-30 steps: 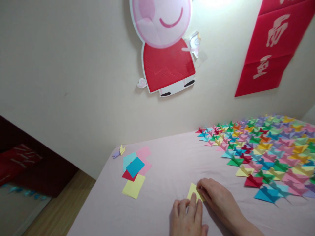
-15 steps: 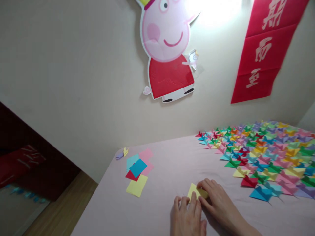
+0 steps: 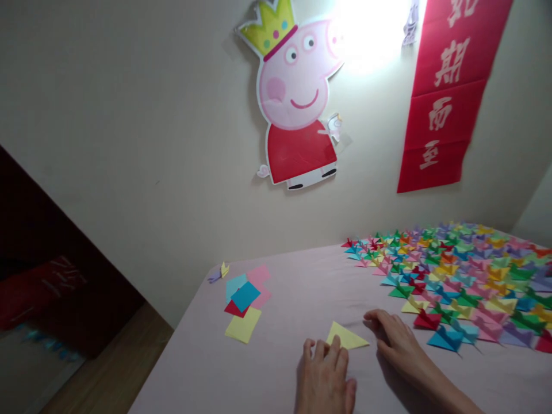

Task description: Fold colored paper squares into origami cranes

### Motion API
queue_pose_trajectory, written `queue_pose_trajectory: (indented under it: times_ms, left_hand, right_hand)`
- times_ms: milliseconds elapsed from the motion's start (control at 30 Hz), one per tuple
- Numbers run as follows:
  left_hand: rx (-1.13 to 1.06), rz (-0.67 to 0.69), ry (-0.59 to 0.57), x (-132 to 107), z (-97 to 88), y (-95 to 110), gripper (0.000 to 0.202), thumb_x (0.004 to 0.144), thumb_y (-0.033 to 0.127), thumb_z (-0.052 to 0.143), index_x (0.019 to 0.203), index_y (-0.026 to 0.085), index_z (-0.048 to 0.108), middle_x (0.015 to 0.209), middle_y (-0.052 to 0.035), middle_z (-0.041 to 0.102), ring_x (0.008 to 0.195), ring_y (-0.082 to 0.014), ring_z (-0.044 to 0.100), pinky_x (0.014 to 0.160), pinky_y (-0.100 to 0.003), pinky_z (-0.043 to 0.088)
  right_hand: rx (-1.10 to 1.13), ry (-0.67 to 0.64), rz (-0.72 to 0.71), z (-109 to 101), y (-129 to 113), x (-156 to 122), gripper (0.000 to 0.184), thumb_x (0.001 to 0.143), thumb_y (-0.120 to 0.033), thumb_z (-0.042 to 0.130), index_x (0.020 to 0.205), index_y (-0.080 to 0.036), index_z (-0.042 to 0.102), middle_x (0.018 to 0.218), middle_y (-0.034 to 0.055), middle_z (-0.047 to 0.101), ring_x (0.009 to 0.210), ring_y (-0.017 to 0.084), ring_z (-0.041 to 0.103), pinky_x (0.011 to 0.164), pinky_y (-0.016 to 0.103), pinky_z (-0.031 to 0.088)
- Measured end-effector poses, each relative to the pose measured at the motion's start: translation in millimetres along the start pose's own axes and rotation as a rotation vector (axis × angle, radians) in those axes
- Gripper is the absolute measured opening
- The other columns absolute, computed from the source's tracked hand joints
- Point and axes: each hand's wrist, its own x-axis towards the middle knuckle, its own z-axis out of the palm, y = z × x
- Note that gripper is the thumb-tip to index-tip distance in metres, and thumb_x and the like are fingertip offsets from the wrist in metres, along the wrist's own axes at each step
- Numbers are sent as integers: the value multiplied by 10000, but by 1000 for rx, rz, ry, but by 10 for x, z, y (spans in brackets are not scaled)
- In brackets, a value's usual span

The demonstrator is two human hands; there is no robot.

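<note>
A light yellow sheet of paper [image 3: 347, 337], folded into a triangle, lies flat on the pink-covered table [image 3: 297, 305]. My left hand [image 3: 324, 374] rests palm down at its near left edge; the fingers are somewhat bent and spread, with fingertips touching the paper. Just right of the triangle's pointed corner, my right hand [image 3: 399, 345] hovers or rests with loosely bent fingers, apart from the paper and holding nothing. The tips of its lower fingers are partly hidden.
Loose paper squares, among them a blue one [image 3: 245, 296] and a yellow one [image 3: 244, 326], overlap on the left. Two small folded pieces [image 3: 219, 272] sit at the far left corner. Rows of coloured paper cranes [image 3: 457, 287] cover the right side. A wall [image 3: 185, 144] stands behind.
My right hand has let go of the yellow paper and moved right, so the folded triangle shows. My left hand stays on the paper. The view has tilted up slightly.
</note>
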Motion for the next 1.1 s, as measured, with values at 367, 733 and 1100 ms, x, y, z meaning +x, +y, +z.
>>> queue_pose_trajectory:
  times_ms: [367, 733, 1100]
  left_hand:
    - [23, -7, 125, -89, 109, -68, 479, 871, 594, 585, 1155, 214, 640, 1347, -64, 607, 1082, -277, 581, 931, -477, 432]
    - [122, -55, 189, -516, 234, -394, 526, 832, 647, 614, 1129, 216, 666, 1389, -84, 575, 1120, -298, 586, 898, -454, 456]
    - [-379, -205, -169, -151, 9, -275, 1041, 714, 211, 629, 1576, 160, 45, 1565, -96, 347, 1373, -300, 377, 1151, -481, 289]
  right_hand:
    - [-8, -129, -64, 176, -407, 13, 219, 721, -167, 534, 909, -230, 626, 917, 56, 695, 873, 247, 599, 777, 366, 421]
    - [35, -234, -67, 109, -338, 30, 268, 784, -197, 509, 1000, -251, 658, 1005, 59, 684, 953, 260, 595, 838, 397, 431]
    - [-4, -262, -283, 153, -475, 100, 309, 698, -44, 539, 915, -229, 657, 1041, 69, 652, 975, 246, 565, 841, 370, 448]
